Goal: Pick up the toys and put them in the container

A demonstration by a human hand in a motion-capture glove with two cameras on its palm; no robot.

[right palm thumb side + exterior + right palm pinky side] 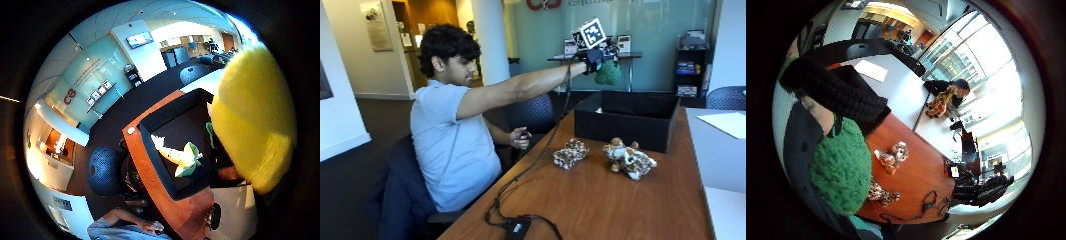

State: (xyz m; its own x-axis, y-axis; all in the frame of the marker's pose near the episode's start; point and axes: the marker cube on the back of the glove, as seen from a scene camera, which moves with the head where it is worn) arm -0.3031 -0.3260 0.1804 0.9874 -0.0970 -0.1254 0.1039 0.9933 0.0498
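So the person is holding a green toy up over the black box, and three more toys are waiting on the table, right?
Not quite: only two toys wait on the table, a spotted toy and a brown-and-white toy, as the outside view shows. The gloved right hand does hold the green toy above the black box.

Two toys (571,153) (628,158) lie on the table (606,200) before the container (627,119); another (178,155) seemingly inside.

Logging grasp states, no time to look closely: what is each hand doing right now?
Right hand: gloved, gripping a green plush toy, raised above the black container.
Left hand: bare, low by the table edge; whether it holds anything cannot be told.
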